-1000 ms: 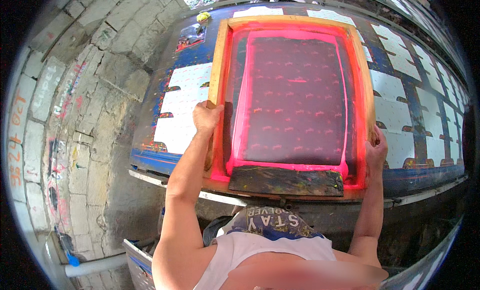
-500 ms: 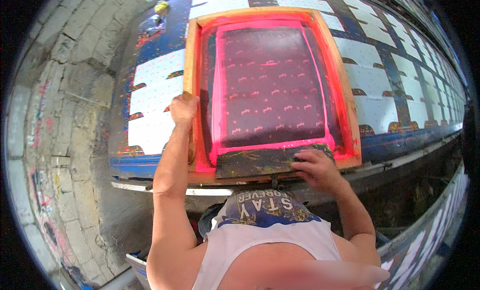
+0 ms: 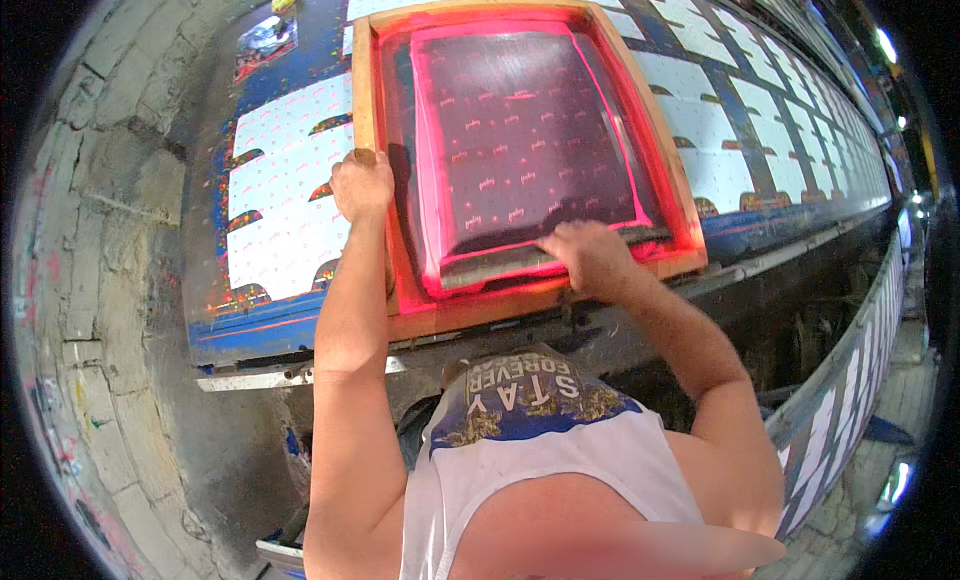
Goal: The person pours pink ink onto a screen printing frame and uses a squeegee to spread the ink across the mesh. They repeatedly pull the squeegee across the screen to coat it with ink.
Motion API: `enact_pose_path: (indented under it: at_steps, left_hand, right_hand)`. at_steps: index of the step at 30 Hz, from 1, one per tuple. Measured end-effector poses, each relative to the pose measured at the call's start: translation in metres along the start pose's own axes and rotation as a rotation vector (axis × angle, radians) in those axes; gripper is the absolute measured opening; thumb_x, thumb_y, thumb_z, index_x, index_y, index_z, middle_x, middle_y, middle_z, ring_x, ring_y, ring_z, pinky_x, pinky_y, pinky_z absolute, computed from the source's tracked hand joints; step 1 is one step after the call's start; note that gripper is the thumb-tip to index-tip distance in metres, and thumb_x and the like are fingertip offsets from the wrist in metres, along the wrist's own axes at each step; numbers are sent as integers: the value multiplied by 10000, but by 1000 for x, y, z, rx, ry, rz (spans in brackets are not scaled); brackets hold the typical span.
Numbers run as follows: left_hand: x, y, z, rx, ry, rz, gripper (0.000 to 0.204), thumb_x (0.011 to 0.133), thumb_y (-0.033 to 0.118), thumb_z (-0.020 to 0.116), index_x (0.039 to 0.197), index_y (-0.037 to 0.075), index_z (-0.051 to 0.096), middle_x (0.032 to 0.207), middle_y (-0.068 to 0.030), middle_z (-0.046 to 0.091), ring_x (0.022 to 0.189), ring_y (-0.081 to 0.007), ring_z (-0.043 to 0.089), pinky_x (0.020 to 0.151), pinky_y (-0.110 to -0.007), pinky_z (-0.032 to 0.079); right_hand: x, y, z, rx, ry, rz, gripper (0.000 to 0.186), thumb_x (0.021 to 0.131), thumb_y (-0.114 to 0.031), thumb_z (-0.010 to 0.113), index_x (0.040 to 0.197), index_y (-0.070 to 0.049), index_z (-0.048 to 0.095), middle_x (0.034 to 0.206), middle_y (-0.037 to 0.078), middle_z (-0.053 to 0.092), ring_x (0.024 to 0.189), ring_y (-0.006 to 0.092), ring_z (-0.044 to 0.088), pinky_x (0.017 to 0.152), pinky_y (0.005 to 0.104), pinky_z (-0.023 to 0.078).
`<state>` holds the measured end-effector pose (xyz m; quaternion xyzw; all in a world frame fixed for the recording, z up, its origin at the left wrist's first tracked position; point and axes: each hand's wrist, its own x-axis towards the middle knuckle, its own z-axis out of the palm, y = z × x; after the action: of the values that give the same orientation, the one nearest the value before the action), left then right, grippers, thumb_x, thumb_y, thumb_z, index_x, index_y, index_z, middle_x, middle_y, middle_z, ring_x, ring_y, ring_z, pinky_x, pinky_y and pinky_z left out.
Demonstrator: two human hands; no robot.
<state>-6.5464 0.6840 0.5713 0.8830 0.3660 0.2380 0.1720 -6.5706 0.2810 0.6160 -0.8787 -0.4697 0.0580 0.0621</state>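
Observation:
A wooden screen-printing frame (image 3: 660, 117) lies on the long table, its dark mesh (image 3: 510, 140) bordered by bright pink ink (image 3: 428, 170). My left hand (image 3: 362, 187) is closed around the frame's left side rail. Near the close end of the mesh, my right hand (image 3: 597, 258) grips a wide squeegee (image 3: 500, 266) by its top edge, fingers bent over it. The squeegee lies across the screen, tilted, just inside the near rail. Through the mesh, rows of small pink marks show. The palm side of each hand is hidden.
White printed panels (image 3: 285, 185) lie left of the frame, and more panels (image 3: 765, 175) run in rows to the right. A small yellow object (image 3: 285, 0) sits by a plastic sheet (image 3: 266, 40) at the far left. A rail (image 3: 300, 376) edges the table; a block wall (image 3: 120, 170) stands left.
My right hand has closed on the squeegee and moved it slightly away from me, off the near rail. My left hand stays on the frame. The whole view has shifted somewhat.

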Motion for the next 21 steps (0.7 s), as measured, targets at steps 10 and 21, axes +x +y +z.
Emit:
enact_pose_path:
  at_steps: [10,21]
  left_hand:
    - [0,-1,-1,-20,-29,25,518,988,371,760,1331,-16,721,1239,-260,729,1233,-436,693,1061,-554,572]
    - [-1,-3,-2,-87,32,87,412,1007,360,743,1236,17,748,1148,-266,730,1148,-464,709,1005,-579,570]
  right_hand:
    - [-18,-14,8,39,-12,82,410,889,-57,743,1286,-153,780,1208,91,755,1117,371,741,948,503,606]
    - [60,35,38,-79,487,-64,429,878,-57,708,1295,-126,779,1185,96,755,1086,335,746,962,465,590]
